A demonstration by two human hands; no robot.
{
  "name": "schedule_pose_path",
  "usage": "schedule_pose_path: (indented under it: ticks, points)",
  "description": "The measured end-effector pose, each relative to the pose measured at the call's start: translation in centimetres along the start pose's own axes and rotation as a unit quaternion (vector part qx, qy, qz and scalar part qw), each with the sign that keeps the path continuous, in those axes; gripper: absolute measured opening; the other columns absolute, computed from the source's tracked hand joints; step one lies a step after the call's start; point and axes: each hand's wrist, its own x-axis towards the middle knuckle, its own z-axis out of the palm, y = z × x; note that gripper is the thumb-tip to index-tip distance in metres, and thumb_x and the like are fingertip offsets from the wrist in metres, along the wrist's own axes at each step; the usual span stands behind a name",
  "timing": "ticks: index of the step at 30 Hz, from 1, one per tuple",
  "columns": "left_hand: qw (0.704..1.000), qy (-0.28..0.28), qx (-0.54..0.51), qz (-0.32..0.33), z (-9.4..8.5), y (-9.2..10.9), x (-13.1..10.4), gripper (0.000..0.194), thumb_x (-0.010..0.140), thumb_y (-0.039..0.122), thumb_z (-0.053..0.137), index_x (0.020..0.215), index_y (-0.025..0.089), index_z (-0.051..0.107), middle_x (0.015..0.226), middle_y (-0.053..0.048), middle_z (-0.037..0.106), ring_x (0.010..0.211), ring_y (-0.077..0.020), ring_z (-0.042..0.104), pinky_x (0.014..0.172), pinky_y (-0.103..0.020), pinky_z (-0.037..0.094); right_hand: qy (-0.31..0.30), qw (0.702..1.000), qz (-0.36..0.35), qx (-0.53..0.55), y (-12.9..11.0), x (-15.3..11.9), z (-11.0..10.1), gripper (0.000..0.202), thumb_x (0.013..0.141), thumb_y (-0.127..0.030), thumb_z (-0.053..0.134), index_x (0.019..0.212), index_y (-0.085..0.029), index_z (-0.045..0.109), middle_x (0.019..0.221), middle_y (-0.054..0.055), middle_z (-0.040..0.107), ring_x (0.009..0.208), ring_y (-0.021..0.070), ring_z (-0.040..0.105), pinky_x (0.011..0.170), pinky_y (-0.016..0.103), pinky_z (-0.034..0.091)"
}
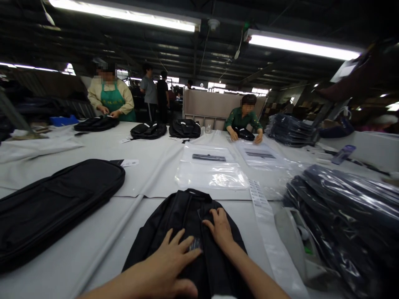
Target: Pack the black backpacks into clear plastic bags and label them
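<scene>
A black backpack lies on the white-covered table right in front of me, strap side up and top handle pointing away. My left hand rests on its left part with the fingers spread. Beside its fingertips is a small clear plastic piece, partly covered by the hand. On the right shoulder strap lies my right hand, fingers slightly bent and apart, gripping nothing that I can see. The lower end of the backpack runs out of view below my arms.
Another black bag with a tag lies left. Ahead are clear plastic bags. Plastic-wrapped bags are piled right, beside a grey dispenser and a label strip. Across the table, two people handle black bags.
</scene>
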Motion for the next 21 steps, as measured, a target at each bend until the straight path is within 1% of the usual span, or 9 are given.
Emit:
schedule_pose_path:
  ticks: [2,4,8,10,12,15,17,19,21]
  points:
    - [1.000,-0.006,0.025,-0.014,1.8,0.2,-3.1,0.071,0.079,0.063,0.051,0.140,0.033,0.029,0.149,-0.010,0.022,0.136,-0.0412,0.007,0.100,-0.071,0.010,-0.018,1.000,0.002,0.020,0.4,-0.3,-0.7,0.028,0.084,-0.033,0.055,0.107,-0.017,0.058,0.104,0.013,0.055,0.100,0.0269,0.055,0.088,0.042,0.046]
    - [0.999,0.003,0.021,-0.029,3.7,-0.3,-4.7,0.058,0.088,0.058,0.038,0.139,0.032,0.032,0.151,-0.008,0.017,0.137,-0.0373,0.005,0.103,-0.068,0.013,-0.042,0.998,-0.001,0.036,0.8,-1.4,-1.6,0.032,0.087,-0.035,0.050,0.112,-0.017,0.057,0.118,0.014,0.052,0.110,0.0248,0.052,0.096,0.039,0.043]
    - [0.999,0.035,0.010,-0.023,6.2,-1.4,-4.4,0.051,0.092,0.050,0.036,0.138,0.029,0.034,0.152,-0.006,0.012,0.138,-0.0328,0.000,0.108,-0.058,0.019,-0.138,0.988,-0.026,0.070,0.4,-5.1,-2.4,0.053,0.090,-0.046,0.040,0.132,-0.014,0.043,0.144,0.014,0.033,0.131,0.0240,0.033,0.107,0.040,0.031]
    - [0.999,0.044,0.001,-0.009,6.4,-1.5,-3.5,0.053,0.091,0.050,0.037,0.138,0.026,0.035,0.152,-0.007,0.012,0.138,-0.0325,-0.001,0.108,-0.055,0.022,-0.160,0.986,-0.017,0.045,-0.4,-6.8,-1.8,0.061,0.090,-0.047,0.037,0.138,-0.010,0.034,0.147,0.017,0.028,0.136,0.0269,0.024,0.109,0.045,0.024]
    - [0.999,0.039,-0.008,0.000,6.0,-1.3,-3.2,0.054,0.091,0.051,0.038,0.138,0.024,0.036,0.152,-0.009,0.013,0.138,-0.0328,0.000,0.108,-0.054,0.023,-0.142,0.990,-0.006,0.000,-1.1,-7.9,-1.0,0.062,0.091,-0.045,0.036,0.139,-0.007,0.031,0.147,0.018,0.025,0.137,0.0295,0.019,0.110,0.049,0.020]
    - [0.998,0.054,0.015,-0.011,4.8,-0.3,-4.5,0.054,0.089,0.053,0.040,0.138,0.029,0.036,0.152,-0.010,0.010,0.138,-0.0349,0.001,0.106,-0.060,0.018,-0.117,0.992,-0.026,-0.023,-1.6,-8.2,-0.4,0.060,0.091,-0.045,0.034,0.138,-0.007,0.033,0.146,0.019,0.027,0.136,0.0296,0.023,0.108,0.050,0.024]
    - [0.995,0.078,0.056,-0.006,4.5,0.9,-6.5,0.064,0.083,0.060,0.047,0.139,0.035,0.031,0.153,-0.008,0.005,0.137,-0.0387,0.001,0.103,-0.067,0.013,-0.092,0.994,-0.044,-0.028,-1.9,-8.1,-0.7,0.059,0.090,-0.045,0.037,0.136,-0.008,0.037,0.145,0.021,0.028,0.134,0.0306,0.026,0.106,0.050,0.028]
    - [0.993,0.063,0.099,0.013,5.2,2.0,-8.7,0.089,0.068,0.065,0.062,0.141,0.039,0.020,0.153,-0.008,0.005,0.135,-0.0433,0.003,0.099,-0.072,0.011,-0.063,0.996,-0.052,-0.030,-2.4,-8.0,-1.4,0.055,0.089,-0.042,0.042,0.133,-0.009,0.040,0.144,0.021,0.029,0.132,0.0320,0.028,0.105,0.050,0.028]
    - [0.989,0.023,0.149,0.000,7.0,2.7,-10.4,0.109,0.057,0.052,0.077,0.143,0.039,0.011,0.152,-0.011,0.010,0.133,-0.0463,0.012,0.097,-0.074,0.015,-0.063,0.996,-0.054,-0.022,-3.2,-8.1,-2.3,0.050,0.089,-0.037,0.044,0.130,-0.010,0.043,0.139,0.021,0.036,0.129,0.0314,0.033,0.106,0.049,0.028]
